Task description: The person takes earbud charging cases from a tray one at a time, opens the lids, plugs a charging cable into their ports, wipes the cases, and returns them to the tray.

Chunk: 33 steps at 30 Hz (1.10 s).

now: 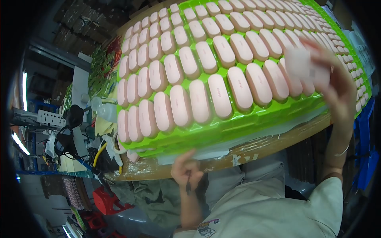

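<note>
Rows of pale pink oblong cases [220,96] stand upright in a green plastic tray [190,141]. At the tray's right side my right hand [337,75] grips a whitish-pink object [299,63], blurred by motion, above the front rows of cases. Below the tray's front edge, my left hand [186,170] has its fingers curled around a thin dark cable end [188,184], with one finger pointing up. The left hand is apart from the cases.
The tray rests on a brown table [254,152] with a curved edge. A power strip [51,118], tangled cables and a translucent container [105,109] are at the left. A red stool [105,201] stands below, and blue plastic pieces [365,146] are at the right.
</note>
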Tool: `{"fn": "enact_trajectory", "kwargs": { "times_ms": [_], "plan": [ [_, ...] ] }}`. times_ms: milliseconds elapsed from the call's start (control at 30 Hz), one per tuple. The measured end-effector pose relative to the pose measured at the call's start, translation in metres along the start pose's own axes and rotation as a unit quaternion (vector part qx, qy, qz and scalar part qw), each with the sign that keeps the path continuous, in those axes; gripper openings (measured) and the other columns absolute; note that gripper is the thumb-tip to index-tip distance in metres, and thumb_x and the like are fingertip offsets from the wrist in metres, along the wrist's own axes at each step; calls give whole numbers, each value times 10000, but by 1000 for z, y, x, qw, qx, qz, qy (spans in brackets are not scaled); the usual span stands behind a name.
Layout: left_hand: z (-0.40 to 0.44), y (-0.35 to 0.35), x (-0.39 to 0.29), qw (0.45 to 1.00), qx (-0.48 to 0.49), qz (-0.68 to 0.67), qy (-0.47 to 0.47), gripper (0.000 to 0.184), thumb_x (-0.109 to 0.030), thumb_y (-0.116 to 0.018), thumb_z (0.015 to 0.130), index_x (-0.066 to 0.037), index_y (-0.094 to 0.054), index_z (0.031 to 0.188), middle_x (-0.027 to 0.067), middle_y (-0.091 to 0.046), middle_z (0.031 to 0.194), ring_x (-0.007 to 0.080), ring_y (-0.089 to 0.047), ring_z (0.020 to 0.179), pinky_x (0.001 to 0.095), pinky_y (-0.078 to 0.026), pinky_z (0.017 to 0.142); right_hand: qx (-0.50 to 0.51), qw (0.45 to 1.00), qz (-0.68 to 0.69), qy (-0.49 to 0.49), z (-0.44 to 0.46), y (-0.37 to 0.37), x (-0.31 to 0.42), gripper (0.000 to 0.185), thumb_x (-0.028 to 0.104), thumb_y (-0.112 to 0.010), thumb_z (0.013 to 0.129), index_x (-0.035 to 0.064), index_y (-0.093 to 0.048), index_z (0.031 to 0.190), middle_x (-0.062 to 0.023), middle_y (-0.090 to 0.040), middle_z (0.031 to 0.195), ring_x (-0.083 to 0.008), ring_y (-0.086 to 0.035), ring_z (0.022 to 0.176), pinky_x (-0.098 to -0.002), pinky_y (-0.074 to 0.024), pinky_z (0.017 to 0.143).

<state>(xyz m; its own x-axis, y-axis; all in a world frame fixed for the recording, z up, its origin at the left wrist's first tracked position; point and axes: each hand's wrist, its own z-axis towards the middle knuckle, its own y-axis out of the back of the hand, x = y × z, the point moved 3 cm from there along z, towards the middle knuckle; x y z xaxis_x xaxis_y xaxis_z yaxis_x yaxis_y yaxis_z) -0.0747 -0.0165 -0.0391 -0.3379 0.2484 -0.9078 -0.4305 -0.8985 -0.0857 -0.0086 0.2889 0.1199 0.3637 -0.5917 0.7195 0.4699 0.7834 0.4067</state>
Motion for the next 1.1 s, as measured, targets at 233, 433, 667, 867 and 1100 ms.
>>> {"fn": "enact_trajectory", "kwargs": {
  "times_ms": [233,433,667,867,1100],
  "plan": [
    [-4,2,-4,997,-36,-6,61,563,-298,-676,719,88,-473,1074,-19,-485,572,45,-432,516,161,-329,499,48,934,-349,55,136,52,-74,494,270,-493,846,-62,-374,1192,-191,-362,1251,-295,-362,1153,-320,-304,961],
    [-4,4,2,999,-27,24,7,550,-290,-637,753,79,-410,1090,-59,-344,467,23,-297,399,179,-215,399,71,862,-498,63,190,69,-204,489,250,-436,852,-33,-333,1237,-157,-309,1314,-267,-370,1171,-310,-276,981],
    [-2,4,2,998,-45,28,23,502,-287,-643,749,76,-455,1040,-51,-382,476,24,-324,405,170,-239,405,244,831,-488,-104,195,69,-229,632,482,-228,878,19,-233,1308,-193,-178,1367,-302,-175,1268,-340,-150,1036],
    [-1,5,3,999,-27,31,12,479,-282,-632,763,76,-460,1031,-56,-378,476,19,-303,393,177,-225,397,136,900,-413,28,229,17,-182,588,510,-328,846,89,-368,1254,-184,-382,1256,-310,-375,1154,-365,-295,953],
    [0,4,0,999,-23,44,1,425,-257,-618,777,73,-484,1007,-57,-391,500,19,-317,413,177,-225,406,267,912,-310,44,271,-129,-121,480,469,-338,846,136,-460,1169,-142,-518,1124,-334,-480,1030,-408,-363,887]
  ]
}}
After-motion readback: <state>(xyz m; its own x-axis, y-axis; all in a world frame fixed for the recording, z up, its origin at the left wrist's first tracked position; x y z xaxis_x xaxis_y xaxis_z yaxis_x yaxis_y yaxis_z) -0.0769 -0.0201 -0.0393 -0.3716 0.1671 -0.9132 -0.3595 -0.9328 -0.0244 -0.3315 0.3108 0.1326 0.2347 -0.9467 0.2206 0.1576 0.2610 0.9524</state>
